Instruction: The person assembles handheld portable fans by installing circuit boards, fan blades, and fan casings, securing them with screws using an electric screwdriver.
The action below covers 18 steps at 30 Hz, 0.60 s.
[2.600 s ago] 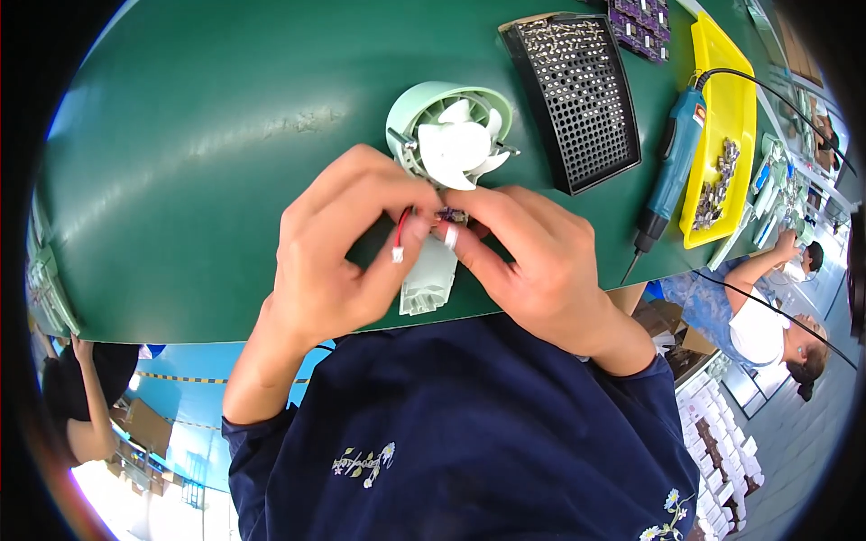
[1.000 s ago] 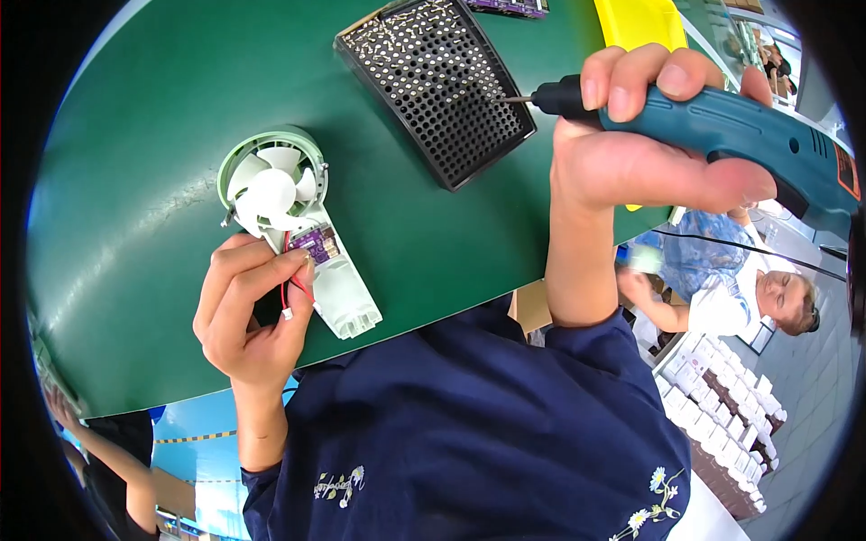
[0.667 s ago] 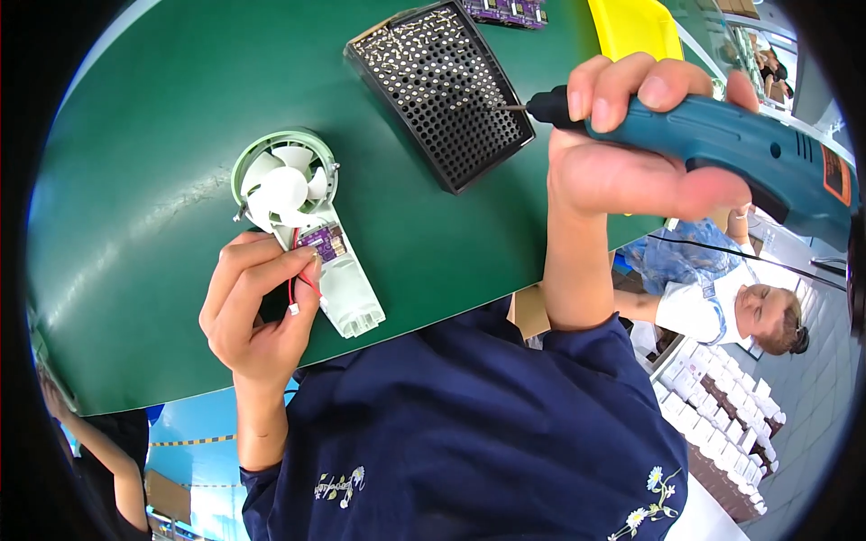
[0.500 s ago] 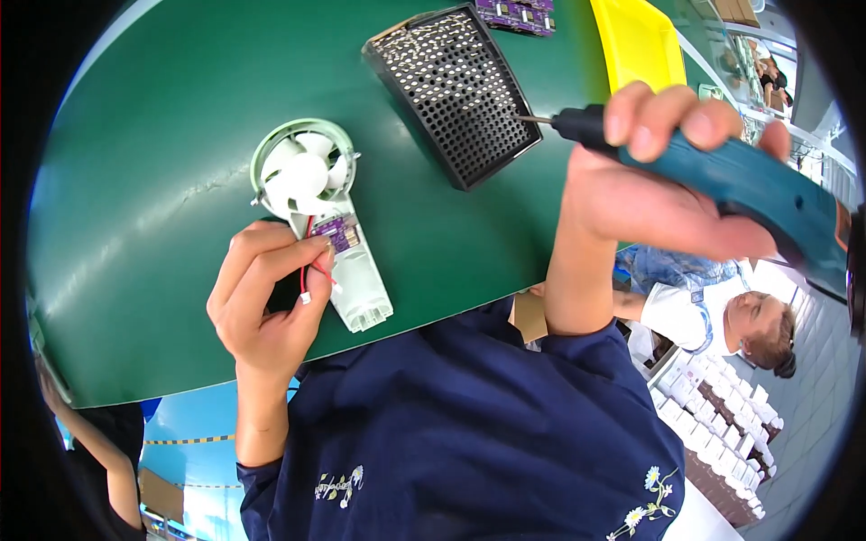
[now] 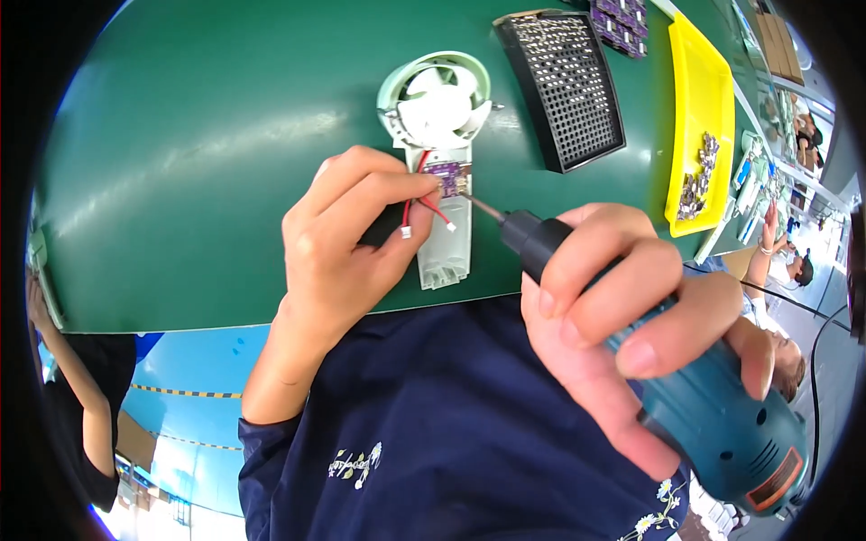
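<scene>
On the green table lies a small handheld fan [image 5: 446, 101] with white blades in a pale green ring, its light handle shell [image 5: 445, 251] pointing toward me. A purple circuit board [image 5: 444, 171] sits in the upper part of the handle. My left hand [image 5: 343, 230] pinches the board's left edge, and red wires [image 5: 437, 211] with white plugs hang out by the fingertips. Wrapped round a teal electric screwdriver [image 5: 722, 406] is my right hand [image 5: 613, 298]. The bit's tip reaches the board's lower right corner; whether a screw is on it, I cannot tell.
A black perforated screw tray [image 5: 577, 117] stands right of the fan, with purple circuit boards [image 5: 621, 25] behind it. Farther right is a yellow tray [image 5: 687, 86] holding small metallic parts. A black cable [image 5: 815, 397] runs at the right. Other people work at both sides.
The screwdriver has come from the screw tray down to the circuit board in my right hand. My left hand still pinches the board; the whole table scene has shifted rightward in view.
</scene>
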Motion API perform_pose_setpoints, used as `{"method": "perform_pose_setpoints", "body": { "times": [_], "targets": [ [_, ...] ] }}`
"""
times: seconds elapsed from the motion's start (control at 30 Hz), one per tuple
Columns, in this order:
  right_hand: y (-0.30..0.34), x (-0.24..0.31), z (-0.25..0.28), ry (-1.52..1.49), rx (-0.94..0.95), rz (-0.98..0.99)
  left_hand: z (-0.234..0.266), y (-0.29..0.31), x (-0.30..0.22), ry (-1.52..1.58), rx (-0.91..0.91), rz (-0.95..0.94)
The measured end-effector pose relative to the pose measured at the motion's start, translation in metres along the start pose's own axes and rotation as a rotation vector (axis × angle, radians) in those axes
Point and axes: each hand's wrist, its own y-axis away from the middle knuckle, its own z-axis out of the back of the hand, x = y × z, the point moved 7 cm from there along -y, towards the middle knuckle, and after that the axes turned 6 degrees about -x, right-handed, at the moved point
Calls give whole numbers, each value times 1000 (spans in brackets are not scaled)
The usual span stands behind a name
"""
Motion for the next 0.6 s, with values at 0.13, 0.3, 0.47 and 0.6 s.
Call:
{"method": "perform_pose_setpoints", "body": {
  "times": [0.13, 0.3, 0.47, 0.6],
  "targets": [
    [0, -2, 3, -8, 67, 4, -3, -1, 2, 5, 4, -13],
    [7, -10, -5, -9, 113, -50, -2, 6, 5, -5, -10, -21],
    [15, -14, -5, -26, 49, 55, -2, 8, 1, 9, -10, -17],
    [23, -27, 5, -100, -84, 87, -1, 8, 9, 0, 5, 32]
  ]
}}
